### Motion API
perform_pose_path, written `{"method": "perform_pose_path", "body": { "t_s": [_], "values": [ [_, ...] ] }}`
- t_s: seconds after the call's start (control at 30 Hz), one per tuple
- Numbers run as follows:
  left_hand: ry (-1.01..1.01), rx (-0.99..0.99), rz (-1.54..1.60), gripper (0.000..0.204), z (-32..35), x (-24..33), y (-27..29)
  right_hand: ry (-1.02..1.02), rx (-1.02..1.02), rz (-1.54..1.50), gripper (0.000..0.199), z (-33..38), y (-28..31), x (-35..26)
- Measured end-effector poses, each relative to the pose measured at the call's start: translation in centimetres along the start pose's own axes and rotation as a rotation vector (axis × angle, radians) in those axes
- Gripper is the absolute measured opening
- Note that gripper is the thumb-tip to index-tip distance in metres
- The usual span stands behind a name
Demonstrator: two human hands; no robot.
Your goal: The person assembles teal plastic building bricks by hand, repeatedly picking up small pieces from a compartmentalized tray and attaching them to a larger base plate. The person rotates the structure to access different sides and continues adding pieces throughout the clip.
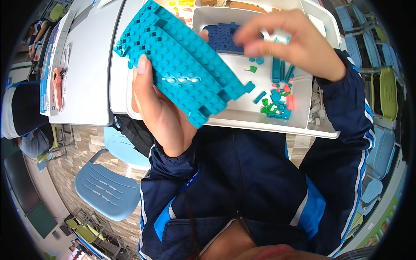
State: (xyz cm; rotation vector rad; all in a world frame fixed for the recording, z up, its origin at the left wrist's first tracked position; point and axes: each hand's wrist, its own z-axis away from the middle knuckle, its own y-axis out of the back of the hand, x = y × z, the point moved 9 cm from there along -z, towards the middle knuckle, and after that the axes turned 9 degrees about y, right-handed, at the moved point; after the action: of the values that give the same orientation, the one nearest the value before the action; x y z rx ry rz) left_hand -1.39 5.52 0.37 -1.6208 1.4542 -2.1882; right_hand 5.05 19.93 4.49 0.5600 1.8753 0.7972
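A large teal building-brick assembly [182, 65] with rows of studs is tilted up over the left part of a white sorting tray [242, 123]. My left hand [162, 108] grips it, thumb on the studded face and the other fingers hidden behind. To the right, my right hand [290, 41] hovers over the tray, its fingertips smeared by motion. Behind those fingertips lies a dark blue studded piece [223, 39]. Below my right hand are long teal bricks [277, 70], a small green piece [252, 69], a coral brick [290, 102] and a cluster of green pieces [268, 107].
Light grey bricks [317, 106] fill the tray's right compartment. Yellow pieces [182, 3] and orange-brown pieces [245, 6] lie in the far compartments. A box [56, 65] stands on the white table [89, 60] at left. A blue chair [108, 186] and people are farther off.
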Motion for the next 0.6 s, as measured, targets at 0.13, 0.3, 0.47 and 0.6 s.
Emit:
{"method": "perform_pose_path", "body": {
  "t_s": [0.13,0.3,0.47,0.6],
  "values": [
    [0.047,-0.006,0.001,0.051,-0.2,-0.4,0.7,-0.123,-0.329,0.080,0.013,1.8,-4.5,0.8],
    [0.114,-0.064,0.131,0.049,-0.1,-1.0,0.3,0.044,-0.358,0.292,0.015,2.2,-7.5,0.6],
    [0.106,-0.065,-0.071,0.052,-0.3,-1.2,-0.9,0.006,-0.299,0.046,0.012,1.4,-5.7,0.8],
    [0.162,-0.156,-0.169,0.051,-0.1,-1.2,-1.7,-0.002,-0.208,0.032,0.015,1.0,-3.6,0.6]
  ]
}}
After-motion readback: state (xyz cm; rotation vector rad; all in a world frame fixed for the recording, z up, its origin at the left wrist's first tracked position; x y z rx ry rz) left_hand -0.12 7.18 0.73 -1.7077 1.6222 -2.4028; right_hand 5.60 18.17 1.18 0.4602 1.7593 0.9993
